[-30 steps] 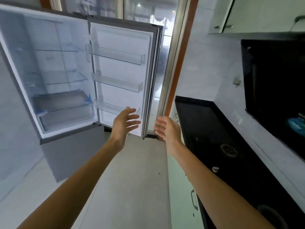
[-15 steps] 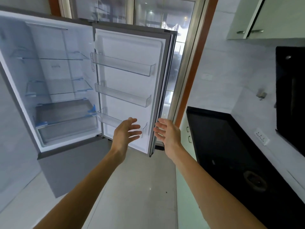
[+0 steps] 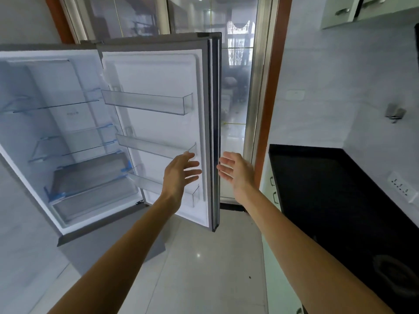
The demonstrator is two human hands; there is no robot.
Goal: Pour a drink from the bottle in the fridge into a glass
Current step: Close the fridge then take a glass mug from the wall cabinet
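Observation:
The fridge [image 3: 27, 137] stands wide open on the left, its glass shelves and lower drawers bare. Its door [image 3: 158, 71] swings out toward me with three clear door bins, all without contents. No bottle or glass shows anywhere. My left hand [image 3: 179, 173] hovers open in front of the door's inner side, near the lower bins. My right hand [image 3: 235, 171] is open just right of the door's outer edge, palm facing left. Neither hand touches the door.
A black countertop [image 3: 322, 189] runs along the right wall, with a round sink drain [image 3: 394, 275] near the bottom right. A wall socket [image 3: 401, 189] sits above it. Glass sliding doors [image 3: 235, 87] lie behind the fridge door. Pale tiled floor [image 3: 204, 268] spreads below.
The view has tilted up and come closer to the fridge door. Both hands stay open on either side of the door's edge, raised from its bottom corner to the lower bins.

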